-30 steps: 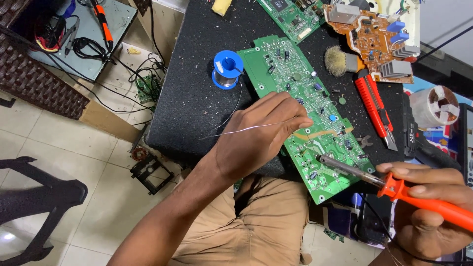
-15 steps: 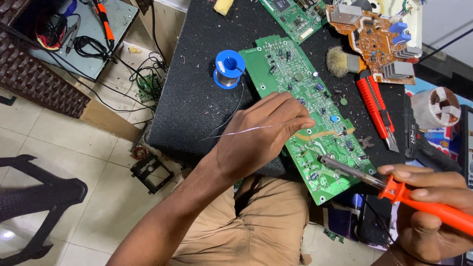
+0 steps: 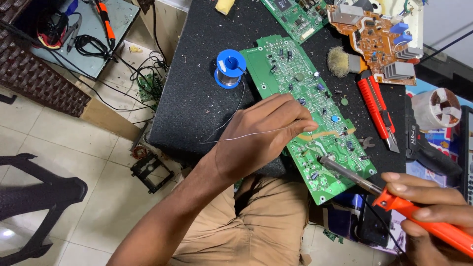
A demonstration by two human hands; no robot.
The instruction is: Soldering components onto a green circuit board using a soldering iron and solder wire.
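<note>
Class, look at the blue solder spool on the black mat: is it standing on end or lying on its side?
Standing on end. The blue solder spool shows its round flange and centre hole facing up, and wire runs off it to the left hand.

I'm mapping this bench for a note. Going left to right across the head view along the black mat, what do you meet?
Blue solder spool → left hand pinching solder wire → green circuit board → red utility knife → right hand holding the orange soldering iron.

Glossy green circuit board (image 3: 308, 111), matt black mat (image 3: 197, 98)
</note>
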